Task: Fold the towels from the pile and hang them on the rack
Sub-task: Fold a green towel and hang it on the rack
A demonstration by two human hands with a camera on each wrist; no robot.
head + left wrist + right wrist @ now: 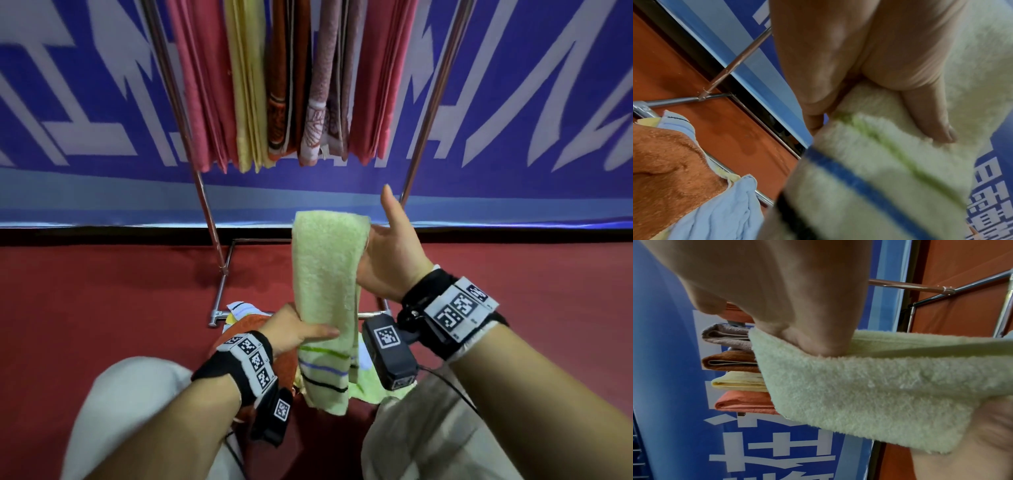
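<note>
Folding seems finished: the green towel (325, 274) stands as a narrow strip before the rack (205, 205), the left hand (294, 329) pinching it above the stripes (325, 368), the right hand (387, 263) with fingers hidden in the top fold, grip unclear; next it needs lifting up onto that rack.

**Surroundings noted: backdrop and flooring.**
You face a blue banner (102, 85) bearing large white lettering (58, 133), with a pale blue band (102, 198) along its lower edge. Directly below, a black strip (102, 236) runs the full width. A red floor (102, 308) extends from that strip toward you. Both your wrist views show the same banner and floor.
</note>
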